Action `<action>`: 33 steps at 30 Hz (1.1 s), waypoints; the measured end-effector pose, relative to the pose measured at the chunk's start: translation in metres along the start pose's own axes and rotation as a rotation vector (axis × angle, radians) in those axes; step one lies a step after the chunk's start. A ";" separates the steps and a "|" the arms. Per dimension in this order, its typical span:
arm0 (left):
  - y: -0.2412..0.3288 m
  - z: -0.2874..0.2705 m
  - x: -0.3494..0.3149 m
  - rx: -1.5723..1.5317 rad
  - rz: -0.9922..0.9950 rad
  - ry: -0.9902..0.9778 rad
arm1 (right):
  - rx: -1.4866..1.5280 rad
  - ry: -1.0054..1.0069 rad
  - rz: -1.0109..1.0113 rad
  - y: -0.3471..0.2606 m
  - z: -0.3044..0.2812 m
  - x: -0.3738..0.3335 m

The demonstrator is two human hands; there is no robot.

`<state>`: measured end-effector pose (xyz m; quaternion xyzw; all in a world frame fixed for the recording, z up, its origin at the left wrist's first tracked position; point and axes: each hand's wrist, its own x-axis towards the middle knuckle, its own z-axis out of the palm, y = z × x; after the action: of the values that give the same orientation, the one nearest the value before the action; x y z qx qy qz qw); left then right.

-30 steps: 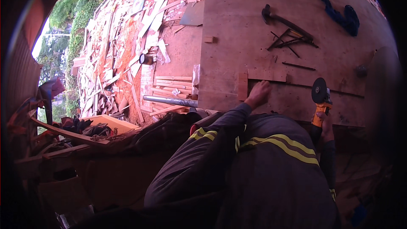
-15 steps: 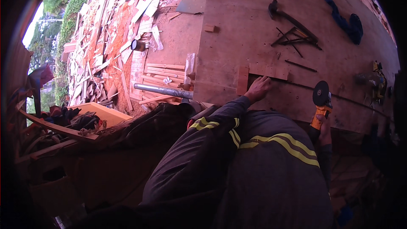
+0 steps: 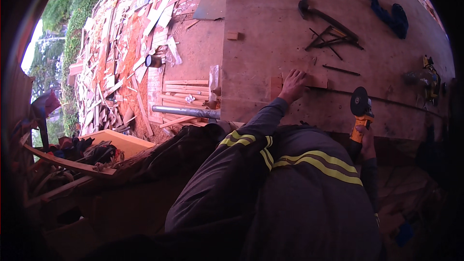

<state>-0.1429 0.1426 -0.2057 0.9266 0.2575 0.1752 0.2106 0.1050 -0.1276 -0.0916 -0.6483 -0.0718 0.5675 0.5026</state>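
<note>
My left hand (image 3: 293, 87) lies over a short flat piece of wood (image 3: 317, 81) on the large wooden board (image 3: 266, 14), its fingers bent across the piece's far edge. A second small wooden piece (image 3: 275, 87) sits just left of this hand, set crosswise to the first. In my right hand (image 3: 367, 141) is a yellow and black angle grinder (image 3: 361, 122), gripped by its body. Its dark disc (image 3: 359, 100) points up and stands clear of the wood. Whether the disc spins I cannot tell.
Farther off on the board lie a hammer (image 3: 331, 18), several thin dark rods (image 3: 333, 38), a small wood block (image 3: 233, 36) and a blue cloth (image 3: 386, 13). A yellow power tool (image 3: 428, 79) rests at right. Wood scraps (image 3: 108, 63) cover the ground at left, near a grey pipe (image 3: 186, 111).
My left hand has moved from the near side of the flat wooden piece up over it, fingers now across its far edge. The grinder is slightly higher in view, still in my right hand.
</note>
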 end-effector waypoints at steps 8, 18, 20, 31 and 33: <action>0.011 -0.002 0.002 -0.081 -0.141 0.025 | -0.071 0.006 0.087 0.013 0.035 0.026; 0.001 -0.014 0.005 -0.064 -0.088 -0.040 | -0.159 -0.009 0.145 0.017 0.056 0.054; 0.001 -0.013 0.003 -0.055 -0.095 -0.084 | -0.162 -0.009 0.133 0.021 0.056 0.056; -0.002 -0.012 0.006 -0.069 -0.098 -0.091 | -0.174 0.053 0.177 0.033 0.057 0.066; -0.001 -0.014 0.007 -0.075 -0.112 -0.099 | -0.175 0.032 0.170 0.033 0.057 0.067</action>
<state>-0.1437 0.1513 -0.1930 0.9097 0.2918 0.1266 0.2669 0.0668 -0.0666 -0.1518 -0.7023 -0.0578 0.5893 0.3952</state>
